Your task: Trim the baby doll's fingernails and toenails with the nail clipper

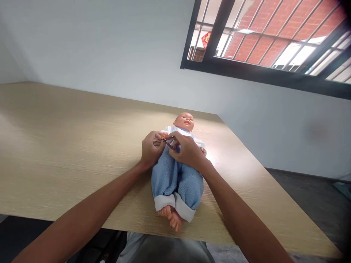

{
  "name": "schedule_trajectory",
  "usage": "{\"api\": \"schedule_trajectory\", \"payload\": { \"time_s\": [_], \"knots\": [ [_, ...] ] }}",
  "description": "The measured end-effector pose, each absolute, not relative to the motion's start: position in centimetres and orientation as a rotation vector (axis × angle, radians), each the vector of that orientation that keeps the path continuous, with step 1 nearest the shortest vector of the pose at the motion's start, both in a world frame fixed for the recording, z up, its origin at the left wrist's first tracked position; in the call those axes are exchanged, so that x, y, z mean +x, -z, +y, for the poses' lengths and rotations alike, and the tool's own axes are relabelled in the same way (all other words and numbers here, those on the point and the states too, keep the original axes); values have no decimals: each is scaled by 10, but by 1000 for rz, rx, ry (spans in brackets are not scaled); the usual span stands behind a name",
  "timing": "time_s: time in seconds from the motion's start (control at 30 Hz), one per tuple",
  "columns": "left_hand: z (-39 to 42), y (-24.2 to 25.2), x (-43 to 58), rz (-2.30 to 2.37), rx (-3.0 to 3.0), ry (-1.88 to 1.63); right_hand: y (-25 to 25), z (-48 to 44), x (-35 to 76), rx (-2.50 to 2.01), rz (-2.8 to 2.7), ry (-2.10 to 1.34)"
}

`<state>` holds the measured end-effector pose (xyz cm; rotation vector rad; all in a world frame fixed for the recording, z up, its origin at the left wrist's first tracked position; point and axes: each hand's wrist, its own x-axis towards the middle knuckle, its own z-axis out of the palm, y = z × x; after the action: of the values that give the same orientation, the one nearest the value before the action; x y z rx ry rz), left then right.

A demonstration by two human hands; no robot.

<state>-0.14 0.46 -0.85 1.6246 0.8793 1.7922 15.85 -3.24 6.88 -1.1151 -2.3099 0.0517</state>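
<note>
A baby doll (178, 175) lies on its back on the table, head away from me and bare feet toward me. It wears blue fuzzy trousers with white cuffs and a white top. My left hand (151, 149) is closed on the doll's hand (164, 134), on the left side of its chest. Between the fingers of my right hand (185, 147) is a small shiny metal nail clipper (170, 145), its tip at the doll's fingers. Whether the jaws touch them is too small to tell. My right hand covers part of the doll's belly.
The light wood table (82, 146) runs far to the left; its right edge slants down beside my right arm. A pale wall (109, 47) stands behind, with a barred window (260, 40) at the upper right. Dark floor (307, 197) shows beyond the right edge.
</note>
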Motion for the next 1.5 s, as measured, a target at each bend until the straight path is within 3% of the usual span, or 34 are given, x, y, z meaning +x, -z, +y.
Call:
{"api": "schedule_trajectory", "payload": {
  "time_s": [1.5],
  "knots": [
    [11,7,-5,953,1713,-1747,-68,-32,161,-1056,-2418,155]
  ]
}}
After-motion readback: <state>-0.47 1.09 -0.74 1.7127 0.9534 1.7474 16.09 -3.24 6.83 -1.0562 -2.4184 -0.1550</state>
